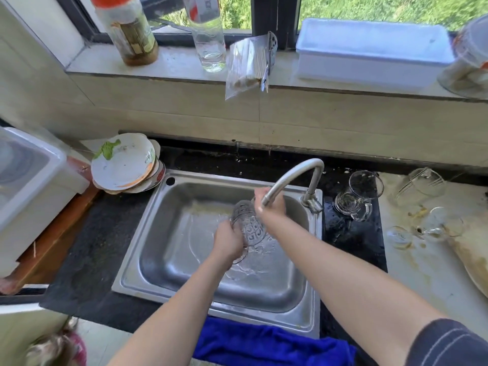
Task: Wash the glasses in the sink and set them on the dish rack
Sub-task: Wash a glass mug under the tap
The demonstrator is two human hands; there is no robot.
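The left hand (228, 240) wraps its fingers round the patterned glass (248, 225), tilted under the tap (290, 175), probably for rinsing. The right hand (270, 204), at its 1 o'clock, meets the rim; I cannot tell its grip.

Sauce bottle (126, 30) at 11 o'clock and clear bottle (208, 35) at 12 both lose their tops to the upper edge, and the labels are too smeared to read. Jar (470, 56) at 2 and plate (475, 262) at 4 get sliced by the right edge, white box (26, 186) at 9 by the left. Fuzzy blob (55, 347) at 7 o'clock — no idea what it is. Blue towel (264, 344) runs off the bottom. The tap (290, 178) covers the fingers of the right hand (273, 210) — can't tell its grip. The left hand (228, 239) wraps behind the glass (249, 228), fingertips out of sight.
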